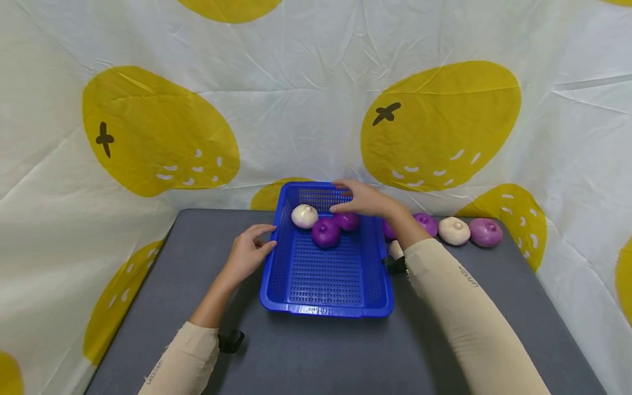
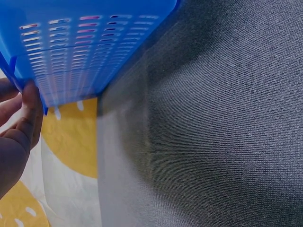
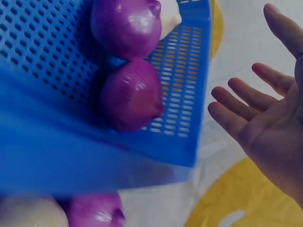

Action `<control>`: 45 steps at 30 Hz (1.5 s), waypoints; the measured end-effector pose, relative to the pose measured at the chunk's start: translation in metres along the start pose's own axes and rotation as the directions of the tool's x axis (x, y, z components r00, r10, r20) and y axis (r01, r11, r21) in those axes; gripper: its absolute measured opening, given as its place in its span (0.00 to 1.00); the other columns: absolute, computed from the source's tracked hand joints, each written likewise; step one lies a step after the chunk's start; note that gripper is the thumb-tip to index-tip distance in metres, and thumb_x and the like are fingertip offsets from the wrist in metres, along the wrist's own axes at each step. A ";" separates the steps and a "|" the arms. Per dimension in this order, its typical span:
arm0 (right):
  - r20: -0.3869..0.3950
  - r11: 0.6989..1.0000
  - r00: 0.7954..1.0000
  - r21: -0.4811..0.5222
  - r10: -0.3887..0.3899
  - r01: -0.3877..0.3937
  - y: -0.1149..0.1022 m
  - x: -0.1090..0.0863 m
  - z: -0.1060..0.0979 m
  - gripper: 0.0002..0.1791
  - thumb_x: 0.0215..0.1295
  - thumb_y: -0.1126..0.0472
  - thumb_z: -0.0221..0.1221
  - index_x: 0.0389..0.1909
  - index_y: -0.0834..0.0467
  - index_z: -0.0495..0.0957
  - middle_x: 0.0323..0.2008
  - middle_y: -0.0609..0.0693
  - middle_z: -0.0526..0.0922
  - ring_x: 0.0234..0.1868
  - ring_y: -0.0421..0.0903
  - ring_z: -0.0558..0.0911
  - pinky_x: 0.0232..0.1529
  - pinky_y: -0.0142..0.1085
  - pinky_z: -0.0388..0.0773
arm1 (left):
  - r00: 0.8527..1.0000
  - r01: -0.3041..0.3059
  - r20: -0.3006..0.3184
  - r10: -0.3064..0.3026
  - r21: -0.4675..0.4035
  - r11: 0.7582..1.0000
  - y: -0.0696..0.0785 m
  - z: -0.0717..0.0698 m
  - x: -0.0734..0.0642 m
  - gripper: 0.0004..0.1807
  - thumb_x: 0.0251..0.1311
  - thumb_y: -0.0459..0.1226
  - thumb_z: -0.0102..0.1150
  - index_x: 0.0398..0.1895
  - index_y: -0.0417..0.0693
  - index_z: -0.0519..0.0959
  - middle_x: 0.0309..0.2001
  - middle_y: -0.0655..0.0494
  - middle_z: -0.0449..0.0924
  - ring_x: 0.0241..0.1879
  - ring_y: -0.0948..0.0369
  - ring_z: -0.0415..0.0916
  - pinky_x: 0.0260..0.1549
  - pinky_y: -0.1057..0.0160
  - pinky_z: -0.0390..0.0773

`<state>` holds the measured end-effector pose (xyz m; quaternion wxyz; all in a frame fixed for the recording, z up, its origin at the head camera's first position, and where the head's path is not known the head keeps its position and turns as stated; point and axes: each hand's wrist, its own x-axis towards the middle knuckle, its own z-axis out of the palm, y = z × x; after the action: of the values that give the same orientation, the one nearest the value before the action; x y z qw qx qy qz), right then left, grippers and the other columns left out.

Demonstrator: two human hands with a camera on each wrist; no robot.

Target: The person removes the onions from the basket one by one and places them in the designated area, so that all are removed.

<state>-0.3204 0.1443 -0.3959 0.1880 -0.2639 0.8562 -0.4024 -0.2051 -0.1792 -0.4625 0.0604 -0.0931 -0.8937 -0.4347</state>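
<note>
A blue plastic basket (image 1: 326, 310) with perforated walls lies lengthwise on the table. Inside, toward its far end, are one white onion (image 1: 304, 216) and two purple onions (image 1: 326, 232), all close together. My left hand (image 1: 248, 251) is at the basket's left side, with fingers and thumb pinching the rim in the left wrist view. Over the far right part of the basket hovers my right hand (image 1: 364, 198), fingers spread and nothing held. In the right wrist view, the right hand (image 3: 270, 118) is apart from the onions, beyond the basket's end.
Right of the basket, several more onions stand along the table's back, among them a white onion (image 1: 454, 231) and a purple onion (image 1: 486, 232); the right arm partly hides others. A white cloth (image 1: 306, 120) with yellow fruit prints hangs behind the grey table (image 1: 316, 356).
</note>
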 end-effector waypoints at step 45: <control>0.075 0.982 0.997 -0.188 0.032 -0.017 0.031 0.014 0.086 0.39 0.61 0.59 0.73 0.72 0.61 0.69 0.68 0.59 0.76 0.67 0.55 0.76 0.70 0.49 0.70 | 1.000 -0.025 -0.007 0.025 -0.034 0.999 -0.003 0.003 -0.002 0.20 0.62 0.30 0.69 0.58 0.37 0.83 0.58 0.39 0.82 0.27 0.60 0.79 0.27 0.68 0.77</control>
<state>-0.2947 0.1023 -0.4738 0.2006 -0.2853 0.8854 -0.3074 -0.2044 -0.1786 -0.4672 0.0672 -0.1037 -0.8847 -0.4494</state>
